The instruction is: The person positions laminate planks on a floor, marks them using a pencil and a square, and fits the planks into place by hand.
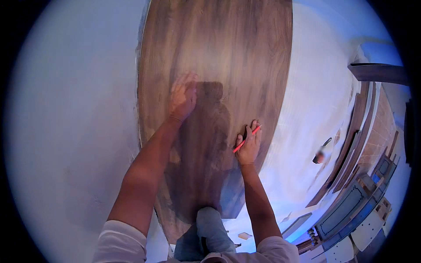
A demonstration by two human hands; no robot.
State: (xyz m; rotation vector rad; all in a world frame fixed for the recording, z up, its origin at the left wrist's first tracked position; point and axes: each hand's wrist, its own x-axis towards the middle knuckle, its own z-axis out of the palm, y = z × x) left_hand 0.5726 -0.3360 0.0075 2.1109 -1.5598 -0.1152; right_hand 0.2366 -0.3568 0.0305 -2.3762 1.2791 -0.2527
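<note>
Wood-grain laminate flooring [245, 48] runs up the middle of the view in a wide brown strip. My left hand [183, 95] lies flat on it, fingers stretched out and holding nothing. Lower and to the right, my right hand [250, 147] rests on the same boards near their right edge. A red pencil [240, 145] is held slantwise across its fingers, with the thumb beside it. Shadows of my body fall over the boards between the two arms. My knee [209, 219] shows at the bottom.
A pale wall [74, 109] borders the flooring on the left. White underlay [307, 87] spreads to the right, with a dark-handled object [320, 155] on it, partly blurred. Beyond lie loose planks [346, 153], a dark board [377, 73] and cabinet-like furniture [344, 208].
</note>
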